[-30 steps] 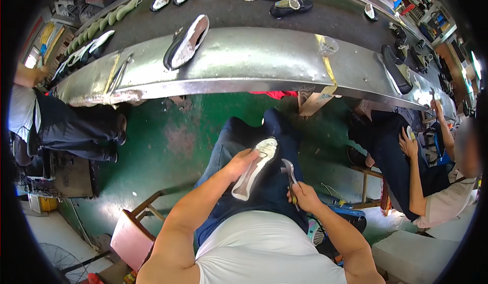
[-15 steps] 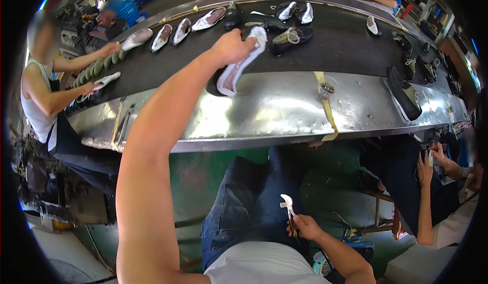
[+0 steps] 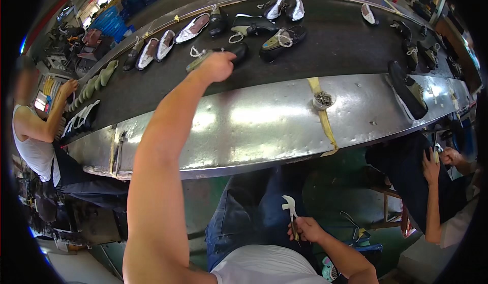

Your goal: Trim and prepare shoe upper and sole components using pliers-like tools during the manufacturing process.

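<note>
Black-and-olive shoe with pale cord (image 3: 240, 54) is just beyond the silver sheet-metal ledge (image 3: 244, 115); left hand (image 3: 218, 66) at it, can't tell if gripping. Right hand (image 3: 306, 229) clamped around silver-headed hammer (image 3: 291, 206), near side of ledge.

Above centre, the left hand (image 3: 218, 67) meets a black-and-olive shoe with pale laces (image 3: 199, 61), its grip unclear. At lower centre, the right hand (image 3: 308, 229) grasps a silver-headed claw hammer (image 3: 290, 203). Right of centre, a clear round tub (image 3: 333, 101) sits on shiny metal sheeting (image 3: 249, 121).
</note>
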A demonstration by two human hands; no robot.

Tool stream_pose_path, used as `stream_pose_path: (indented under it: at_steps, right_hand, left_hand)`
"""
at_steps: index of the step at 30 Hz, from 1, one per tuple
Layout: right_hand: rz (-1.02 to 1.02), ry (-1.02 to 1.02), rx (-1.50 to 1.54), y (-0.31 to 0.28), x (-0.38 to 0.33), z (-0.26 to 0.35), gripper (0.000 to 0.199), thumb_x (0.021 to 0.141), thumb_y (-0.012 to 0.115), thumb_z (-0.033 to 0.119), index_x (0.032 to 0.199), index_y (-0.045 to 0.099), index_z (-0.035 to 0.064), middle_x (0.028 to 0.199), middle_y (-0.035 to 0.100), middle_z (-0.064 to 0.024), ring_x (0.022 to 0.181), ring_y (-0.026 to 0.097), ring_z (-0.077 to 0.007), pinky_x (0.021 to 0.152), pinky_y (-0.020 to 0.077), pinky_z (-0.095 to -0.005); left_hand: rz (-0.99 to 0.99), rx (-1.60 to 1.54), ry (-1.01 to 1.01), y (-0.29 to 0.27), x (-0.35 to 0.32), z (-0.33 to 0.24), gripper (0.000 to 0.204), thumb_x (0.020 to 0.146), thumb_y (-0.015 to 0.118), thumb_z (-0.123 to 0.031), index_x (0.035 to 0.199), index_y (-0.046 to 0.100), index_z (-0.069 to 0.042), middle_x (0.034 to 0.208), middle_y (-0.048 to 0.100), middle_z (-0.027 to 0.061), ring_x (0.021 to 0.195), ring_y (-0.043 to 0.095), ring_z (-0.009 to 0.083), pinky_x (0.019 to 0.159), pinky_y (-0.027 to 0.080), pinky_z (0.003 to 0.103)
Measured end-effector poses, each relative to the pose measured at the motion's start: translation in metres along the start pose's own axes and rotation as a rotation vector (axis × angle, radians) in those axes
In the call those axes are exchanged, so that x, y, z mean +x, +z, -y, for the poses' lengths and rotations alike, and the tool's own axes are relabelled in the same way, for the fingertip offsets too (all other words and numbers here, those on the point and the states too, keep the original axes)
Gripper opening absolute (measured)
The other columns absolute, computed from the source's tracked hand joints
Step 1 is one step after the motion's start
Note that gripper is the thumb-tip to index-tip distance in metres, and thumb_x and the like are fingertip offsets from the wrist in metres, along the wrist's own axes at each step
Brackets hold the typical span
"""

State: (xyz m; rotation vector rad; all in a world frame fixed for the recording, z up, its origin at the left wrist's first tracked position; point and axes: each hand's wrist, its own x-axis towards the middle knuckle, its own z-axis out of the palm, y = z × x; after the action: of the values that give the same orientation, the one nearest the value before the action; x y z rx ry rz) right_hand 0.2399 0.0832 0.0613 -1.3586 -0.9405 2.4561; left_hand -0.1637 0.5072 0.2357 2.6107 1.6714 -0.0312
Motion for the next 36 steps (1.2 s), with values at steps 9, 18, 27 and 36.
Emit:
stream_pose_path:
  at_steps: [9,18,27,36]
  right_hand:
    - [0.015,0.028,-0.039,0.005,-0.003,-0.005,0.048,0.109,0.031,0.039,0.113,0.057,-0.0010,0.094,0.070,-0.0119,0.077,0.070,-0.0166,0.047,0.0425,-0.0233]
    - [-0.022,0.021,-0.148,0.019,-0.024,-0.049,0.048,0.108,0.031,0.041,0.112,0.058,0.0016,0.094,0.070,-0.0123,0.076,0.070,-0.0172,0.047,0.0431,-0.0231]
    - [-0.104,-0.427,-0.460,0.048,-0.063,-0.038,0.026,0.098,0.060,0.023,0.111,0.060,0.0008,0.080,0.063,-0.0042,0.072,0.062,-0.0141,0.069,0.0515,-0.0297]
    - [-0.001,-0.334,-0.711,0.112,-0.102,-0.010,0.031,0.098,0.059,0.022,0.121,0.060,0.0018,0.093,0.068,-0.0074,0.077,0.062,-0.0144,0.075,0.0508,-0.0294]
  left_hand:
    - [0.147,-0.311,-0.728,-0.040,-0.165,0.047,0.070,0.081,0.075,-0.033,0.141,0.053,-0.004,0.127,0.065,0.0199,0.109,0.066,0.0335,0.095,0.051,0.040]
    - [-0.288,-1.398,-0.538,-0.043,-0.295,-0.004,0.074,0.085,0.079,-0.024,0.147,0.044,-0.004,0.125,0.063,0.0083,0.107,0.062,0.0199,0.096,0.050,0.035]
    - [-0.448,-1.679,-0.422,0.137,-0.424,-0.283,0.095,0.077,0.083,-0.016,0.155,0.030,-0.006,0.143,0.048,0.0139,0.129,0.048,0.0223,0.111,0.037,0.036]
    - [-0.192,-1.751,-0.403,0.176,-0.442,-0.319,0.070,0.093,0.069,-0.022,0.151,0.032,-0.016,0.144,0.039,0.0126,0.130,0.045,0.0227,0.111,0.037,0.038]
